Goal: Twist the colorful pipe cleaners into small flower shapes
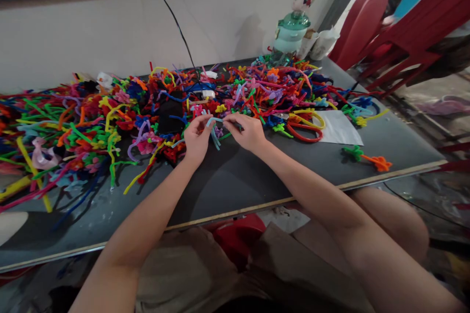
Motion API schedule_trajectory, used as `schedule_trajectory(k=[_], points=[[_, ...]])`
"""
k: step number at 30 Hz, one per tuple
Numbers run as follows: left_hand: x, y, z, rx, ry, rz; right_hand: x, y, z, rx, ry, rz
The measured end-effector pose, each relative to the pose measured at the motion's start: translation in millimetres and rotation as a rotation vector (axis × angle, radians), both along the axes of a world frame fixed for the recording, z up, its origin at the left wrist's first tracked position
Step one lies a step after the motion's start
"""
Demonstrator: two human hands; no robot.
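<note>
Blue pipe cleaner (214, 129) sat pinched between left hand (196, 137) and right hand (246, 131), at the pile's (91, 122) near edge. Bare grey table (235, 180) lay open toward the person; the pile ran off-frame left.

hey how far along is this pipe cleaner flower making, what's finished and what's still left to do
Done, it seems: one green-stemmed orange flower lies apart at the table's right edge, and flower shapes show within the pile. In hand: the left hand and right hand pinch a light blue pipe cleaner between them, bent partway. Left: many straight, unshaped stems in the heap at left, so plenty probably remains.
</note>
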State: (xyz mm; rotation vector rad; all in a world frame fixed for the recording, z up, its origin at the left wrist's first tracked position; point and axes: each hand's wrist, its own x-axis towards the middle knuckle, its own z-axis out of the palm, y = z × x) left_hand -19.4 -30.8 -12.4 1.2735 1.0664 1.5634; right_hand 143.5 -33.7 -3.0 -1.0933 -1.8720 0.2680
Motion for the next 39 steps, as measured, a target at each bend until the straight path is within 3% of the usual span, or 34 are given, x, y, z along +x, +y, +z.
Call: schedule_trajectory(k=[8, 12, 25, 33, 39], points=[[0.4, -4.3, 3.4, 0.006, 0.052, -0.034, 7.7, 11.0, 0.0, -0.091, -0.198, 0.1], [1.5, -6.7, 6.3, 0.003, 0.122, -0.03, 6.6, 13.5, -0.3, -0.088, -0.26, 0.064], [-1.3, -2.2, 2.8, -0.039, 0.128, -0.075, 2.8, 11.1, -7.4, -0.059, -0.012, 0.108], [-1.6, -1.9, 0.1, -0.056, 0.15, -0.011, 0.6, 6.5, -4.7, -0.093, 0.063, 0.043], [-2.7, 0.6, -3.6, -0.014, 0.134, -0.041, -1.3, 7.9, -3.4, -0.102, 0.086, 0.023]])
